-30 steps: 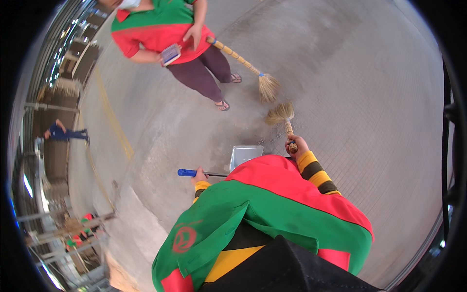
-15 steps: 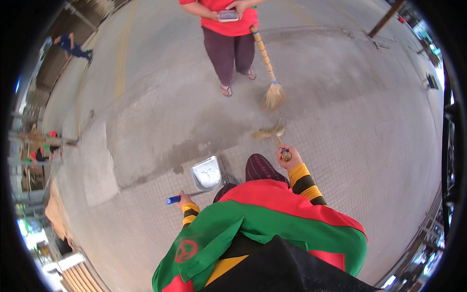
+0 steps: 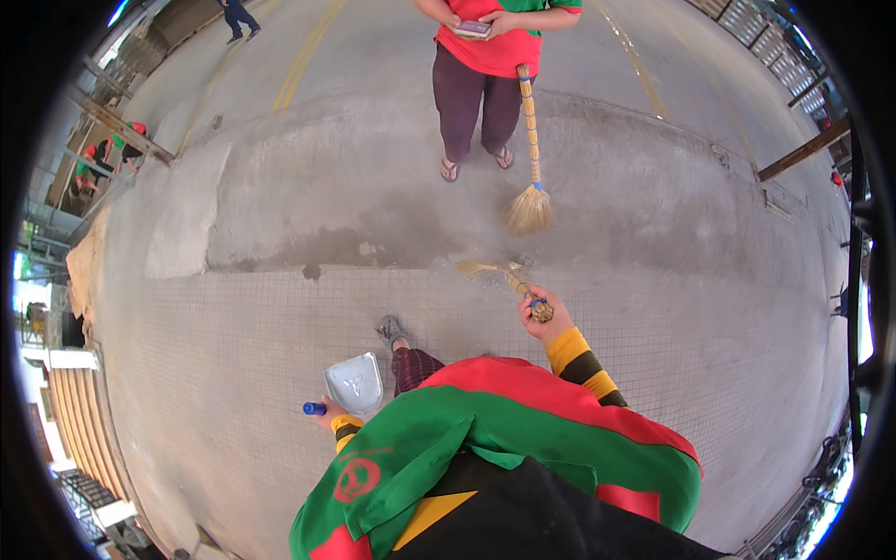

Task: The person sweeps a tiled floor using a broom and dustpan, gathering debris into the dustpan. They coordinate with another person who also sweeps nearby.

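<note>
My left hand (image 3: 331,412) is closed round the blue-ended handle of a metal dustpan (image 3: 356,385). The pan hangs low beside my left leg, its pale inner face turned up. In my right hand (image 3: 547,318) is the handle of a short straw broom (image 3: 516,281), gripped near its butt end. Its bristles (image 3: 477,268) fan out to the left, close to the border between tiles and concrete, with small pale specks about them. My striped sleeves show at both wrists.
A person (image 3: 485,56) in sandals stands ahead, holding a phone-like device. A second straw broom (image 3: 530,207) stands upright against that person's side. Damp patches (image 3: 327,247) darken the concrete. A brown post (image 3: 805,149) slants at the right; more people (image 3: 114,154) are at far left.
My view has swung, shifting the standing person to the right. The broom's bristles have swept left, and the dustpan has moved left and slightly down. Both hands keep their hold.
</note>
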Demonstrator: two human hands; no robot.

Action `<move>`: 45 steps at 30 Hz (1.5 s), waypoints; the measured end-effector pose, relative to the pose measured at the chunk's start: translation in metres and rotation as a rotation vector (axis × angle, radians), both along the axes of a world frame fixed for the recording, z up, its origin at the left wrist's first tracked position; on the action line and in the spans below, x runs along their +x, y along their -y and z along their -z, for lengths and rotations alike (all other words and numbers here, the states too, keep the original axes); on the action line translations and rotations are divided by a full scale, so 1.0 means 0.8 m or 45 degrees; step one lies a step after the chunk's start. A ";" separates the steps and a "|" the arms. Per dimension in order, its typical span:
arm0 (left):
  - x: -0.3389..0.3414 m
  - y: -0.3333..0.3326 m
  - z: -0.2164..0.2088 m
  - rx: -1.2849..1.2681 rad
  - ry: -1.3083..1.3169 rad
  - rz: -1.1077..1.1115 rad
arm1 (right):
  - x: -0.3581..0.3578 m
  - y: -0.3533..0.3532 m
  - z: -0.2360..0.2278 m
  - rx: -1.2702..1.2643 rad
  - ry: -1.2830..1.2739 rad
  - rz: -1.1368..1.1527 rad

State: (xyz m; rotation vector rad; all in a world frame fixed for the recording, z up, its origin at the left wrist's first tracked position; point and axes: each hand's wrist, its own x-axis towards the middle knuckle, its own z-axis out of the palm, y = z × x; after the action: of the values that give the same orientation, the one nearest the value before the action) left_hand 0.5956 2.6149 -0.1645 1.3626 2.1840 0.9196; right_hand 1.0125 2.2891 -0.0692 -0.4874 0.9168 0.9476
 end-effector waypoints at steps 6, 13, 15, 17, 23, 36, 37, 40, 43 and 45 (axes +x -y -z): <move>-0.080 0.096 -0.035 0.009 0.095 -0.164 | -0.098 0.112 -0.076 -0.218 0.194 -0.262; -0.119 0.172 0.004 -0.087 -0.215 -0.444 | -0.135 0.194 -0.075 -0.731 0.465 -0.668; -0.130 0.185 0.009 -0.079 -0.175 -0.500 | -0.142 0.222 -0.071 -0.783 0.541 -0.688; -0.139 0.195 0.012 -0.071 -0.133 -0.549 | -0.147 0.249 -0.064 -0.877 0.585 -0.720; -0.152 0.213 0.014 -0.040 0.008 -0.626 | -0.159 0.300 -0.020 -1.138 0.602 -0.765; -0.181 0.218 0.026 0.076 0.452 -0.823 | -0.179 0.257 0.060 -1.009 0.564 -1.200; -0.181 0.218 0.020 0.034 0.426 -0.833 | -0.175 0.246 0.066 -1.017 0.561 -1.280; -0.175 0.214 -0.006 -0.042 0.298 -0.772 | -0.159 0.216 0.071 -0.913 0.544 -1.454; -0.169 0.217 -0.026 -0.271 0.304 -0.771 | -0.158 0.187 0.066 -0.843 0.689 -1.665; -0.167 0.221 -0.029 -0.235 0.363 -0.784 | -0.161 0.170 0.061 -0.849 0.863 -1.805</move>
State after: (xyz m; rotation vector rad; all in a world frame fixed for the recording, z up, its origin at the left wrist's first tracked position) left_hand 0.4623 2.4379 -0.1417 0.4316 2.4123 1.0045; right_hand 0.8833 2.1530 -0.1180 -2.0448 0.0979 1.5290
